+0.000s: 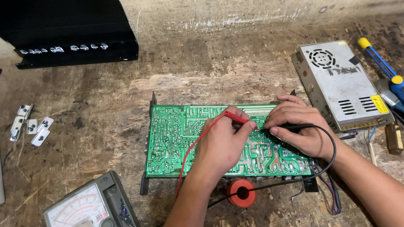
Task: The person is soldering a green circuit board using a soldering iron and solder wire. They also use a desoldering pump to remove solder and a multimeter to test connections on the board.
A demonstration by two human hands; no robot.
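Head view: both hands probe the green printed circuit board (pixel 184 135) lying mid-counter.
Left hand (pixel 220 144) pinches the red probe (pixel 236 118), right hand (pixel 296 126) the black probe (pixel 288 127); next, I judge, the tips need steady contact.

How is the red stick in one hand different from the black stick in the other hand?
The red probe is in the left hand; the black probe is in the right hand. The red probe slants down toward the green circuit board; the black probe lies nearly level. The red wire runs down along the left wrist; the black wire loops round the right wrist. Both tips meet the board, close together.
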